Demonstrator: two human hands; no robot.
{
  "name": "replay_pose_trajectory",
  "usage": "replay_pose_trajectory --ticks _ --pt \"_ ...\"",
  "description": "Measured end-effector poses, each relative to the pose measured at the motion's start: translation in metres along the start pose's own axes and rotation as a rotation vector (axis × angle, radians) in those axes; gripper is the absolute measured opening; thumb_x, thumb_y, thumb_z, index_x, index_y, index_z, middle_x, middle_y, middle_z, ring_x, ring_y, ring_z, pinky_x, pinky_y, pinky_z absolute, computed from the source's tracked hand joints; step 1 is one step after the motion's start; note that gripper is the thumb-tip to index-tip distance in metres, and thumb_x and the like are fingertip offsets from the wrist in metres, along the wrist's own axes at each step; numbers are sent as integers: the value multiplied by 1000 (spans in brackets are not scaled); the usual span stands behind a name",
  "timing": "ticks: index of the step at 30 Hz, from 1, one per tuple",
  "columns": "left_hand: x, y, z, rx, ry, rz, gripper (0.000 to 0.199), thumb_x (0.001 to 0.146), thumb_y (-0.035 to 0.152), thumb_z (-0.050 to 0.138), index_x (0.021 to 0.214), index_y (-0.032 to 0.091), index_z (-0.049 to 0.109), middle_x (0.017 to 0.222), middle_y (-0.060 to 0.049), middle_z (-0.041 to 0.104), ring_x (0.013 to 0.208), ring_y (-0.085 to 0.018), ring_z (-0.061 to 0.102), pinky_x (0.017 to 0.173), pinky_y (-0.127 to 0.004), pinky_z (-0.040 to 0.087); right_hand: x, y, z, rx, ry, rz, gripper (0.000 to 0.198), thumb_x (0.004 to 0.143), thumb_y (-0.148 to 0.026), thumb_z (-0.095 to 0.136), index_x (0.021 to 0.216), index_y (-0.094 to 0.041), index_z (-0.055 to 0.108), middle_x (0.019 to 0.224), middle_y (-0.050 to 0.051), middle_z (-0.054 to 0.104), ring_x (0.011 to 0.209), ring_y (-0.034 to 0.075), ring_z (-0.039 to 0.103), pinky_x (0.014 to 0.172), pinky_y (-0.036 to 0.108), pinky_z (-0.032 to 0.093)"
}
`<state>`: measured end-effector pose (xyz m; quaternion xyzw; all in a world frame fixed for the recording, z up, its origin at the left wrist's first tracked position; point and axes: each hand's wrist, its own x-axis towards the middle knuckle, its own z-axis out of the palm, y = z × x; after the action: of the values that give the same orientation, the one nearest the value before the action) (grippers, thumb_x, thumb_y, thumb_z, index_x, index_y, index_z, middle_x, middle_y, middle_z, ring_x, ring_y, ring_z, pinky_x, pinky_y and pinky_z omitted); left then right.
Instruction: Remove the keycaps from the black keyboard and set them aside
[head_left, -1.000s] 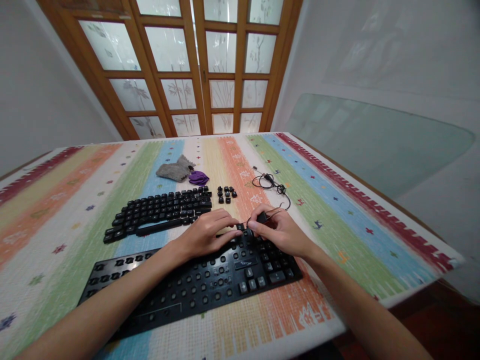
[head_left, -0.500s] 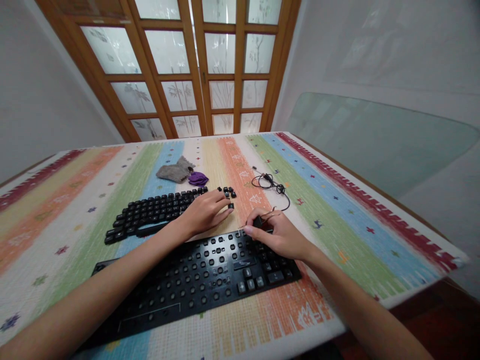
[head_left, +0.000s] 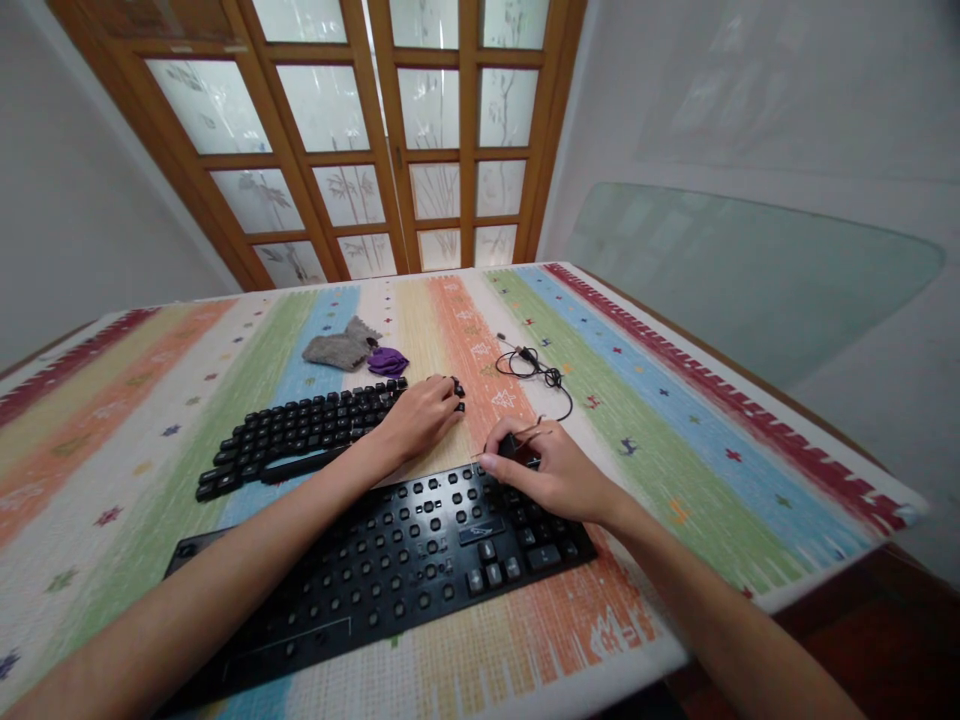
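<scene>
On the striped cloth lies a black keyboard (head_left: 375, 580), most of its key positions bare and keycaps left at its right end. My left hand (head_left: 424, 415) is beyond it, fingers curled down and closed on a black keycap (head_left: 460, 407) among a few loose ones. Rows of loose black keycaps (head_left: 300, 430) lie left of that hand, partly behind the forearm. Over the keyboard's far right edge, my right hand (head_left: 551, 468) is closed round a thin metal tool (head_left: 534, 432) that looks like tweezers. A dark piece (head_left: 508, 446) shows by its fingers, its kind unclear.
A grey cloth (head_left: 337, 348) and a purple bundle (head_left: 388, 361) lie beyond the loose keycaps. A coiled black cable (head_left: 536, 368) rests beyond my right hand. The table's right edge (head_left: 795, 600) runs past my right forearm. A wooden glazed door (head_left: 397, 160) stands behind.
My left hand has moved slightly, its fingers drawing together over the loose keycaps. The right hand keeps its grip near the keyboard's edge. The whole view has shifted a little.
</scene>
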<state>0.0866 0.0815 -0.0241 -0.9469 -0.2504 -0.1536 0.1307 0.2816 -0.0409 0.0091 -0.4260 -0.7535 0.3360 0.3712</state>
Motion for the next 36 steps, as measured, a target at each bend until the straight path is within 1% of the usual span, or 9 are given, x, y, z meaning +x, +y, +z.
replay_pose_trajectory --ticks 4,10,15,18,22,26,31,36 --pt "0 2 2 15 -5 -3 17 94 20 56 85 10 66 88 -10 60 82 -21 54 70 -32 46 0 -1 -1 -22 -3 -8 14 92 -32 62 87 -19 63 77 1 66 66 13 59 63 27 44" --pt "5 4 7 35 -10 -12 21 96 19 53 83 9 66 84 -10 59 81 -22 54 67 -31 44 -1 0 -1 -26 4 -22 14 92 -31 61 88 -18 62 75 -1 64 64 12 58 62 26 43" --pt "8 4 8 12 -22 -10 23 97 20 53 81 9 67 85 -11 59 83 -23 55 68 -32 44 -1 0 -1 -22 -4 -8 17 93 -34 61 88 -18 62 71 -1 62 61 12 58 58 26 42" --pt "7 3 8 -17 -16 -20 24 97 21 53 82 8 66 85 -11 59 84 -23 55 69 -33 45 -1 0 -1 -37 -2 -12 18 93 -35 61 87 -18 62 71 -1 62 61 12 58 59 26 42" --pt "6 3 8 -17 7 -24 28 99 23 47 82 9 66 85 -11 59 83 -23 54 71 -34 47 0 -1 -1 -58 -5 -18 19 93 -36 60 85 -18 63 71 -1 63 62 13 58 60 27 43" --pt "4 4 9 2 11 -23 29 99 23 47 82 9 66 84 -11 59 82 -22 54 71 -33 47 0 -1 0 -51 -14 -9 17 92 -34 61 86 -18 63 74 0 65 64 13 59 62 27 44" --pt "3 3 8 7 -6 -23 27 98 22 48 83 9 66 85 -11 60 82 -22 53 71 -34 46 -1 1 1 -15 -18 12 15 92 -32 62 86 -18 63 74 0 65 63 12 59 60 26 44" --pt "4 3 8 6 5 -10 31 99 21 45 81 9 66 84 -11 59 82 -22 53 71 -34 47 0 1 1 -12 -22 14 14 91 -32 62 86 -19 62 74 -1 64 63 12 59 61 26 44"
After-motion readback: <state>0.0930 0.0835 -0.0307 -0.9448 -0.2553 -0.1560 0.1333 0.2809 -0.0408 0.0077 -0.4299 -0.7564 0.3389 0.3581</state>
